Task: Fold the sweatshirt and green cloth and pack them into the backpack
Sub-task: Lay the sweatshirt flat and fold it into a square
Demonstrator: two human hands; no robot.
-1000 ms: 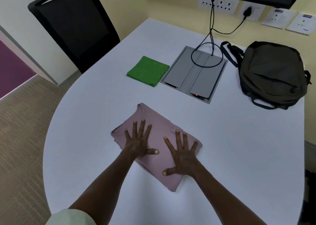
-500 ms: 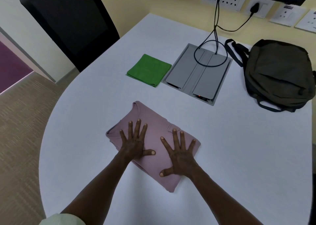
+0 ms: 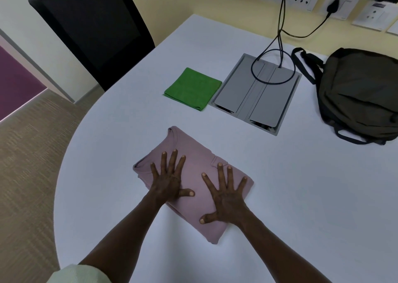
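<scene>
on the near part of the white bench [image 3: 280, 196], the pink sweatshirt [image 3: 193, 160] is lain folded into a compact rectangle and is pressed flat by the left hand [image 3: 167, 181] and right hand [image 3: 226, 198], fingers spread and straight, nothing gripped. farther back, the green cloth [image 3: 193, 88] is seen already folded square. the backpack [image 3: 357, 95], at the far right, appears closed; packing is judged still to be done.

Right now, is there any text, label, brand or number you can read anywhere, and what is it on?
None readable.
Wall plates by the sockets: a dark label strip on each, too small and blurred to read.
Sweatshirt, green cloth, backpack, table's grey cable box: no visible print.
</scene>
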